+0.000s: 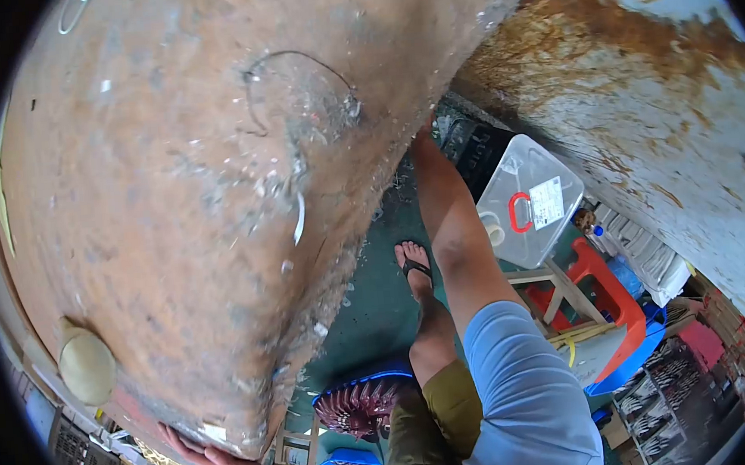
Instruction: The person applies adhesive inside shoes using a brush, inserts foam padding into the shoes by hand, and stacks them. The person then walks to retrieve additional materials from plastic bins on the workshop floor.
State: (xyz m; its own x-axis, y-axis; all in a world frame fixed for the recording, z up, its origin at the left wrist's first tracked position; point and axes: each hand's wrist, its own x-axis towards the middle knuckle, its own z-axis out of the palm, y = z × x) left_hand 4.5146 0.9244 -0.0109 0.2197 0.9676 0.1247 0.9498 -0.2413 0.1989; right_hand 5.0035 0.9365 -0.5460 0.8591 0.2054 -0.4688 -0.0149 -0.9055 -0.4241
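A worn brown work surface (pixel 188 185) fills the left of the head view, scattered with pale crumbs and scraps. On it lie a dark bent wire (pixel 300 54) and a thin white strip (pixel 300 218). My left hand (pixel 220 463) rests on the near edge of this surface with fingers stretched out, holding nothing I can see. My right arm reaches down past the far edge, beside a dark container (pixel 481 157). Only a sliver of my right hand (pixel 423 132) shows; its fingers are hidden behind the edge.
A clear plastic box (pixel 511 171) with a red handle stands right of my arm. Near it are a wooden frame (pixel 571 292) and a red stool (pixel 614 289). A rounded cream object (pixel 87 366) sits at the left edge. A stained pale panel (pixel 641 119) slopes along the right.
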